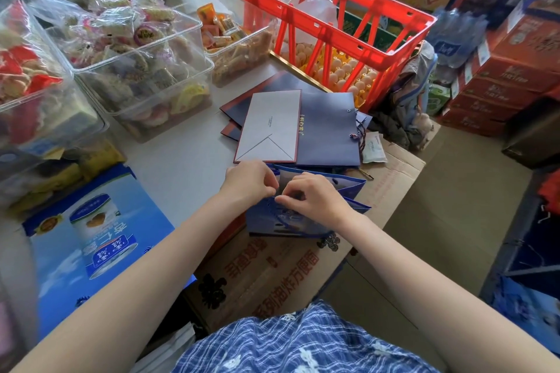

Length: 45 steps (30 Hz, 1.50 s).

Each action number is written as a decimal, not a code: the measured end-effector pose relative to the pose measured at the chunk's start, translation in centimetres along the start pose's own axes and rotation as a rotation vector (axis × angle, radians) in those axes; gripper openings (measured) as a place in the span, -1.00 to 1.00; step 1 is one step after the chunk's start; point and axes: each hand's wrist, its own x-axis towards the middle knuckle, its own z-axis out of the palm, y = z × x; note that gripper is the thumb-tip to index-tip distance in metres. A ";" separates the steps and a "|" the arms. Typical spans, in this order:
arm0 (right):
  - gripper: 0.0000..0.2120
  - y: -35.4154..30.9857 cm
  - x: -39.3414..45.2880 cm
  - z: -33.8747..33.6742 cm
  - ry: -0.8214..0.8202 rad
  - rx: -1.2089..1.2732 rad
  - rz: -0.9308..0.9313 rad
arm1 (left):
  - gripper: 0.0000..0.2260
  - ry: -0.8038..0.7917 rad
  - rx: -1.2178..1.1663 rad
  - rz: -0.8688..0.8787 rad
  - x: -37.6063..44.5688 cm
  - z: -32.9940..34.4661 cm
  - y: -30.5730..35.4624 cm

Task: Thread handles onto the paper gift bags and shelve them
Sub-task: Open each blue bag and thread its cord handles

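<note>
Blue paper gift bag [306, 218] stands open on a cardboard box [303, 266] beside the counter [181, 160]. Left hand [250, 180] and right hand [312, 195] pinch its near rim. Light, creasable paper; best held at the reinforced rim. Handle cord [303, 230] limp.

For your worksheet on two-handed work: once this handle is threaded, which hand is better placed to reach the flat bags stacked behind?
Probably the left hand: it sits right at the near edge of the stack of flat bags. The right hand lies nearer the person, pinching at the open blue gift bag.
</note>
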 end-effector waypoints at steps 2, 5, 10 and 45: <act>-0.74 -0.1 0.1 0.0 -0.010 0.000 0.009 | -0.85 -0.058 0.021 0.005 0.2 -0.4 0.2; -0.76 -0.3 0.2 0.1 -0.022 0.023 0.033 | -0.89 -0.022 0.039 0.009 0.5 -0.5 0.3; -0.76 0.1 0.1 0.1 0.040 0.057 0.094 | -0.90 0.055 -0.035 0.037 0.7 -0.5 0.2; -0.77 0.2 1.8 -0.9 -0.072 0.186 0.280 | -0.82 0.311 -0.275 0.056 0.0 2.4 0.6</act>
